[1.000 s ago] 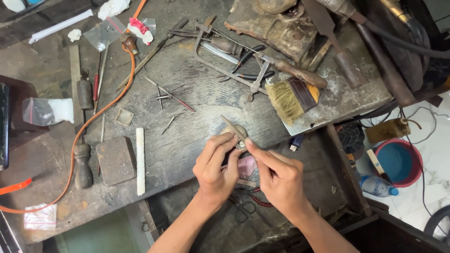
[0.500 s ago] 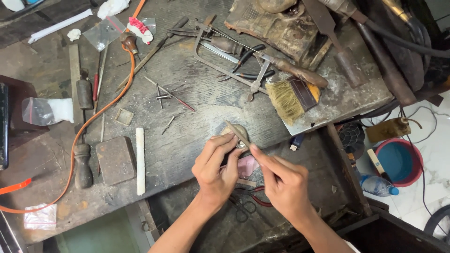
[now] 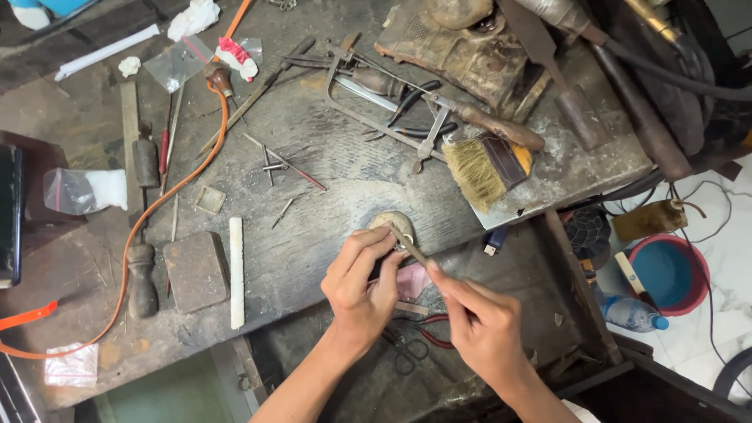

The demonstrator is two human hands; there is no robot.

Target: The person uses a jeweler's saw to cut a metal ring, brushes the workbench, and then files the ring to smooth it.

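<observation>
My left hand [image 3: 362, 280] pinches a small piece, too small to make out, against a worn wooden bench peg [image 3: 389, 222] at the front edge of the grey workbench [image 3: 329, 172]. My right hand [image 3: 484, 321] grips a thin metal file [image 3: 409, 245] that slants up and left, with its tip resting on that small piece. The two hands sit close together, just off the bench's front edge.
A bristle brush [image 3: 486, 166], a saw frame [image 3: 392, 102], pliers and small picks lie behind the hands. To the left are a white stick [image 3: 236, 271], a dark block [image 3: 196, 271], wooden-handled tools and an orange hose [image 3: 149, 227]. A blue-lined bucket [image 3: 666, 272] stands lower right.
The file has shifted slightly along the held piece, with my right hand drawing back toward me. My left hand has stayed at the peg.
</observation>
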